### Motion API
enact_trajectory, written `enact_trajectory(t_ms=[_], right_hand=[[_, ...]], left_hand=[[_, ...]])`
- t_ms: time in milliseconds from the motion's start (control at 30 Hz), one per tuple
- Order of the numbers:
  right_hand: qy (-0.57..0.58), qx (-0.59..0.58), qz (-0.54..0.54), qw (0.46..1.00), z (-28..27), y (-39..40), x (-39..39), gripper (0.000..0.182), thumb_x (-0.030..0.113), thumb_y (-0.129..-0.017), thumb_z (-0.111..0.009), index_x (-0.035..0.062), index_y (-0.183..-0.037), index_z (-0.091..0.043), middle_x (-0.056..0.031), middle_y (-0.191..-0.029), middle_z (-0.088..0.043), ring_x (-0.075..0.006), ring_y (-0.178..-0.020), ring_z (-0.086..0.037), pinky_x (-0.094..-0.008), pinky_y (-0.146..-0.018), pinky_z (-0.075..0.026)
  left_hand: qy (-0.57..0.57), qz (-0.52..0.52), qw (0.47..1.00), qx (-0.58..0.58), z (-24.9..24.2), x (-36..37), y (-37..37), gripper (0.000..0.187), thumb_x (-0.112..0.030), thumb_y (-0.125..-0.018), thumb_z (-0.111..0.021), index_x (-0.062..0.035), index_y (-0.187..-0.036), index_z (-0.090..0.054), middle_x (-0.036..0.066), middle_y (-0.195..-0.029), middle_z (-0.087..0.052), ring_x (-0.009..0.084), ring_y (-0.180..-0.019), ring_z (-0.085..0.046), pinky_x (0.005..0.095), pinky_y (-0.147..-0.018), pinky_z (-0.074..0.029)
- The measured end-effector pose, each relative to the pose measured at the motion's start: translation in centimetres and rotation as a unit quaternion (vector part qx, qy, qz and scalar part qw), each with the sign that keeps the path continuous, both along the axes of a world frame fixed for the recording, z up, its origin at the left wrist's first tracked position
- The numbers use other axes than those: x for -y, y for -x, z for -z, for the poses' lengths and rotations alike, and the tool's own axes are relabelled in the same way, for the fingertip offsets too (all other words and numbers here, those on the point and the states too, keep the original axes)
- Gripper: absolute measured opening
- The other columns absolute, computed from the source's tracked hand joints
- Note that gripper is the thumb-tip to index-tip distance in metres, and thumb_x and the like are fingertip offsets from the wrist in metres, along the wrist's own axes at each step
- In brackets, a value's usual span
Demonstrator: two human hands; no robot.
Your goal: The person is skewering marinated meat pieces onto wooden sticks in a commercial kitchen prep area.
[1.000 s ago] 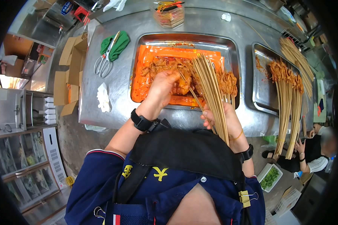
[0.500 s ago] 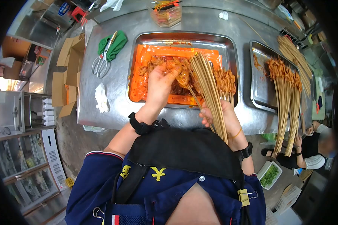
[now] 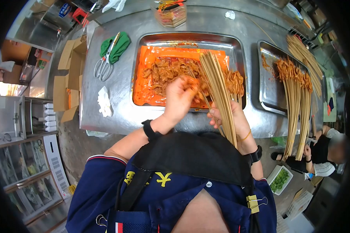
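My right hand [image 3: 234,119] is closed around a thick bundle of thin wooden skewers [image 3: 221,99], which slants over the right part of a large metal tray. One skewer stands slightly apart from the bundle, toward my left hand. My left hand [image 3: 179,97] pinches reddish, sauce-coated meat [image 3: 200,92] at that skewer's upper end. Below lies a heap of the same sauced meat [image 3: 163,73] on an orange plastic sheet [image 3: 144,93] inside the tray [image 3: 237,44]. Right of the bundle, loaded skewers [image 3: 234,83] rest in the tray.
A second tray [image 3: 265,97] at the right holds many loaded skewers [image 3: 293,101], their sticks overhanging the table edge. Scissors [image 3: 104,66] lie by a green cloth [image 3: 119,46] at the left, near crumpled tissue [image 3: 104,101]. A clear container [image 3: 170,15] stands behind. Another person [image 3: 319,151] is at the far right.
My left hand has moved right and nearer to my body, uncovering more of the meat heap. My right hand still holds the skewer bundle in nearly the same place.
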State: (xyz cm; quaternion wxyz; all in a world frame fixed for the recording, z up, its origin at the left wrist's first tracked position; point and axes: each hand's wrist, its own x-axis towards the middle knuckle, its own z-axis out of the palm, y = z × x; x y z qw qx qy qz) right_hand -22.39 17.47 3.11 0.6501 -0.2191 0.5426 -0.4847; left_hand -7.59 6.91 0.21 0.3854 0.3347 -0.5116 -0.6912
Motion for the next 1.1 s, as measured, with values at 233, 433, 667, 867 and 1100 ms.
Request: enact_trajectory(t_ms=[233,433,667,867,1100], right_hand=[[-0.011,0.008,0.014,1.0,-0.2,0.2,-0.4,0.014,0.009,-0.083,-0.063,0.0037,-0.092,-0.054,-0.0072,-0.075,-0.062,-0.0115,-0.06,-0.062,-0.022,-0.049,-0.051],[-0.016,0.013,0.013,1.0,-0.2,0.2,-0.2,0.014,0.008,-0.083,-0.063,0.0026,-0.092,-0.054,-0.0077,-0.076,-0.061,-0.0122,-0.062,-0.062,-0.022,-0.051,-0.051],[0.14,-0.194,-0.022,0.971,0.8,0.8,-0.5,0.019,0.007,-0.083,-0.063,0.0014,-0.099,-0.055,-0.0075,-0.078,-0.062,-0.0123,-0.063,-0.062,-0.0218,-0.054,-0.051],[0.062,-0.095,-0.058,0.992,-1.4,1.1,-0.9,0.027,0.01,-0.085,-0.061,-0.0009,-0.108,-0.054,-0.01,-0.084,-0.063,-0.0144,-0.072,-0.063,-0.0244,-0.061,-0.052],[0.036,0.044,-0.04,0.998,-0.9,0.9,-0.5,0.031,0.019,-0.088,-0.058,-0.003,-0.108,-0.054,-0.0121,-0.091,-0.063,-0.0172,-0.078,-0.064,-0.0257,-0.065,-0.053]], left_hand=[[0.035,-0.047,0.998,-0.028,0.8,1.2,0.4,0.01,-0.002,-0.086,-0.056,-0.0003,-0.095,-0.056,0.003,-0.088,-0.061,0.0072,-0.078,-0.055,0.0216,-0.068,-0.046],[0.015,-0.075,0.994,-0.085,0.0,1.0,1.0,0.012,-0.003,-0.086,-0.056,0.0026,-0.096,-0.053,0.007,-0.097,-0.058,0.0104,-0.084,-0.055,0.0235,-0.071,-0.047],[-0.131,0.049,0.988,-0.066,0.1,1.5,0.7,0.019,-0.001,-0.08,-0.057,0.0054,-0.098,-0.056,0.009,-0.088,-0.062,0.0123,-0.079,-0.059,0.0243,-0.069,-0.048],[-0.157,0.086,0.983,-0.037,0.4,2.2,2.6,0.011,-0.004,-0.082,-0.056,0.0029,-0.09,-0.057,0.007,-0.075,-0.062,0.0125,-0.06,-0.058,0.0228,-0.056,-0.048],[0.071,0.022,0.98,0.184,2.5,3.5,2.7,0.02,-0.006,-0.077,-0.06,0.0058,-0.093,-0.058,0.007,-0.075,-0.062,0.0143,-0.063,-0.057,0.0278,-0.056,-0.046]])
